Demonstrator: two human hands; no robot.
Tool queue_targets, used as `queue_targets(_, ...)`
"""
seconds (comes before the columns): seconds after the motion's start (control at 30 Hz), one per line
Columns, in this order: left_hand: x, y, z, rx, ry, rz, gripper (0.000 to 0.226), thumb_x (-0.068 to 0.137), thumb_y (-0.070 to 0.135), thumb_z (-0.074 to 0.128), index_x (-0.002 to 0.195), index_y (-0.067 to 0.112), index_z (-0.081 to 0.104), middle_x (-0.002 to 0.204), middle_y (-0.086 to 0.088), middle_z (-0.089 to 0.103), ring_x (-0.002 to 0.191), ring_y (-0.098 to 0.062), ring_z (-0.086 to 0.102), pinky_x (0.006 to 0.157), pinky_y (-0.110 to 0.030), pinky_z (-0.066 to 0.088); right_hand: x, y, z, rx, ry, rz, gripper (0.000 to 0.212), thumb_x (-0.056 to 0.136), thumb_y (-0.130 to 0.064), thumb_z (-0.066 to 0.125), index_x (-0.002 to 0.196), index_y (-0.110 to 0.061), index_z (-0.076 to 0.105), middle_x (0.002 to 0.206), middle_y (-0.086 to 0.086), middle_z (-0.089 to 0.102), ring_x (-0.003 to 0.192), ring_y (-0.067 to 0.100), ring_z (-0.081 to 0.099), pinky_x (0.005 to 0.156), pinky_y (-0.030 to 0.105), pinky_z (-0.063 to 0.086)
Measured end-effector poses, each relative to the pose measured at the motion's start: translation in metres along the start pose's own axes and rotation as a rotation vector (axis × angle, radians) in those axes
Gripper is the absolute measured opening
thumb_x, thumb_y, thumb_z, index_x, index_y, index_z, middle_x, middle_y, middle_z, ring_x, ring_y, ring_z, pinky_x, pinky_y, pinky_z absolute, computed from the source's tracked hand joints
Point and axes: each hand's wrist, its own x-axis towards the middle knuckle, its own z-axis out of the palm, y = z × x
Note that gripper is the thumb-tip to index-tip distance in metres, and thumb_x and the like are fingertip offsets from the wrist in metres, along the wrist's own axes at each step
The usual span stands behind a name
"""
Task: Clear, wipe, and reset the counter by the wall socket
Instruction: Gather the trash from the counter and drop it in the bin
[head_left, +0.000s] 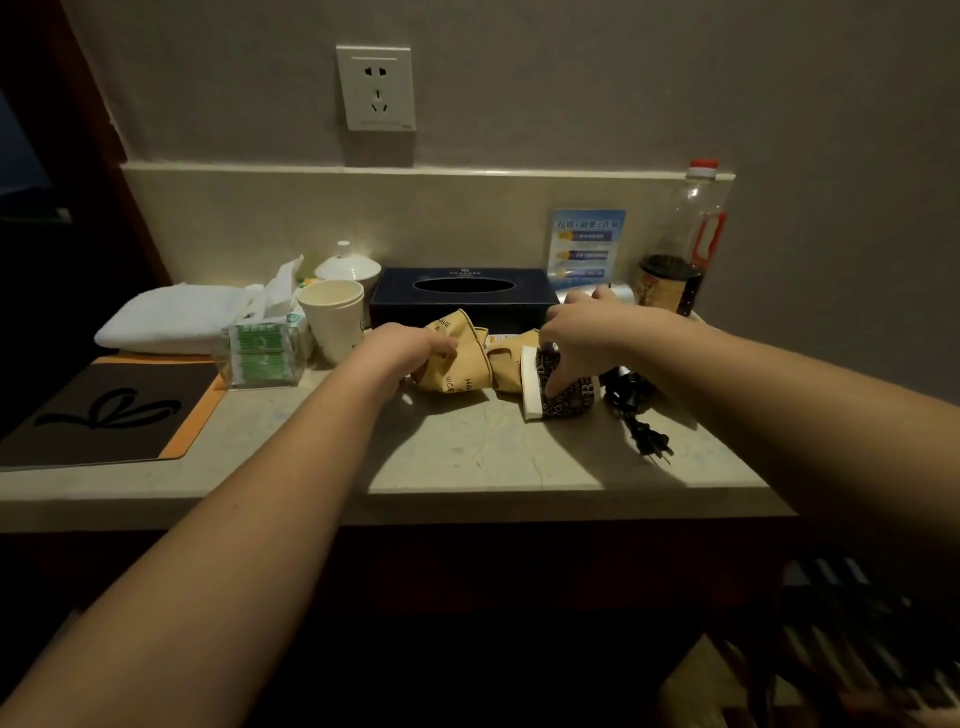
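Note:
A crumpled tan paper bag (470, 364) with printed letters lies on the pale counter (467, 447) below the wall socket (376, 87). My left hand (402, 351) grips the bag's left end with curled fingers. Beside the bag lies a dark patterned paper cup (563, 397) with a white rim, tipped on its side. My right hand (582, 330) reaches down over that cup, its fingers curled round the cup's upper side. A dark blue tissue box (462, 296) stands just behind both hands.
At the left are a folded white towel (171, 317), a clear box of green packets (260, 353), a white paper cup (332, 319), a lidded white bowl (347, 267) and a brown mat (104, 410). At the right are a black plug and cord (641, 415), a soy sauce bottle (680, 249) and a blue sign (584, 247).

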Motion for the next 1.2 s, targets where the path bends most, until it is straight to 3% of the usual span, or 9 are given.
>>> queue_targets(0.07, -0.001, 0.002, 0.0, 0.051, 0.005, 0.012, 0.056, 0.083, 0.043, 0.071, 0.123, 0.007, 0.058, 0.102, -0.009, 0.061, 0.087, -0.023, 0.059, 0.067, -0.031, 0.047, 0.001, -0.001, 0.0, -0.006, 0.0, 0.014, 0.069, 0.077, -0.067, 0.06, 0.13, -0.024, 0.055, 0.123, 0.0, 0.053, 0.116, 0.024, 0.04, 0.097, 0.043, 0.033)
queue_targets(0.33, 0.005, -0.001, 0.011, -0.033, 0.014, -0.034, 0.059, 0.08, 0.036, 0.075, 0.126, 0.007, 0.052, 0.106, -0.009, 0.057, 0.097, -0.024, 0.056, 0.078, -0.034, 0.05, 0.005, -0.001, 0.0, 0.069, -0.064, 0.045, 0.082, 0.074, -0.068, 0.063, 0.143, -0.033, 0.036, 0.137, 0.002, 0.051, 0.13, 0.029, 0.035, 0.102, 0.047, 0.026)
queue_targets(0.47, 0.002, 0.001, 0.015, -0.017, 0.03, -0.057, 0.081, 0.075, 0.04, 0.079, 0.14, 0.011, 0.041, 0.125, -0.012, 0.054, 0.104, -0.028, 0.055, 0.077, -0.036, 0.049, 0.007, -0.001, -0.002, 0.115, -0.074, 0.045, 0.087, 0.074, -0.063, 0.068, 0.145, -0.031, 0.03, 0.139, 0.003, 0.049, 0.129, 0.03, 0.039, 0.102, 0.045, 0.03)
queue_targets(0.57, 0.005, 0.004, 0.017, -0.017, 0.058, -0.067, 0.089, 0.074, 0.039, 0.08, 0.144, 0.011, 0.034, 0.133, -0.014, 0.051, 0.111, -0.03, 0.055, 0.086, -0.038, 0.052, 0.01, 0.001, 0.0, 0.187, -0.093, 0.051, 0.089, 0.072, -0.061, 0.071, 0.145, -0.03, 0.03, 0.138, 0.003, 0.05, 0.124, 0.028, 0.044, 0.099, 0.042, 0.037)
queue_targets(0.67, 0.002, 0.004, 0.02, -0.031, 0.061, -0.076, 0.082, 0.077, 0.034, 0.079, 0.143, 0.01, 0.036, 0.131, -0.014, 0.052, 0.105, -0.027, 0.055, 0.079, -0.035, 0.05, 0.013, 0.002, 0.001, 0.231, -0.125, 0.047, 0.087, 0.071, -0.059, 0.073, 0.143, -0.029, 0.033, 0.136, 0.004, 0.05, 0.12, 0.027, 0.048, 0.093, 0.038, 0.044)
queue_targets(0.83, 0.003, -0.003, 0.024, -0.091, 0.071, -0.061, 0.057, 0.082, 0.025, 0.075, 0.129, 0.007, 0.049, 0.107, -0.011, 0.055, 0.092, -0.025, 0.054, 0.078, -0.035, 0.049, 0.013, 0.0, 0.001, 0.262, -0.127, 0.039, 0.084, 0.072, -0.052, 0.076, 0.141, -0.027, 0.036, 0.132, 0.004, 0.051, 0.111, 0.023, 0.05, 0.082, 0.031, 0.048)
queue_targets(0.97, 0.001, -0.008, 0.023, -0.122, 0.109, 0.001, 0.051, 0.081, 0.02, 0.075, 0.126, 0.011, 0.05, 0.11, -0.009, 0.058, 0.099, -0.026, 0.058, 0.086, -0.04, 0.053, 0.013, 0.001, -0.002, 0.274, -0.135, 0.047, 0.08, 0.069, -0.053, 0.078, 0.133, -0.021, 0.043, 0.121, 0.003, 0.055, 0.102, 0.02, 0.055, 0.079, 0.03, 0.052)
queue_targets(1.1, 0.0, -0.017, 0.017, -0.129, 0.144, 0.053, 0.051, 0.082, 0.023, 0.074, 0.126, 0.014, 0.048, 0.106, -0.005, 0.056, 0.094, -0.023, 0.057, 0.082, -0.038, 0.053, 0.008, 0.006, -0.004, 0.372, -0.137, 0.037, 0.064, 0.075, -0.044, 0.076, 0.125, -0.019, 0.046, 0.115, 0.001, 0.058, 0.097, 0.018, 0.056, 0.068, 0.024, 0.047)
queue_targets(1.2, -0.001, -0.027, 0.009, -0.174, 0.146, 0.062, 0.056, 0.08, 0.024, 0.075, 0.128, 0.016, 0.048, 0.117, -0.006, 0.058, 0.1, -0.025, 0.06, 0.084, -0.042, 0.055, 0.006, 0.006, -0.008, 0.343, -0.136, 0.018, 0.056, 0.081, -0.041, 0.071, 0.127, -0.019, 0.048, 0.121, 0.003, 0.057, 0.102, 0.018, 0.055, 0.078, 0.028, 0.05)
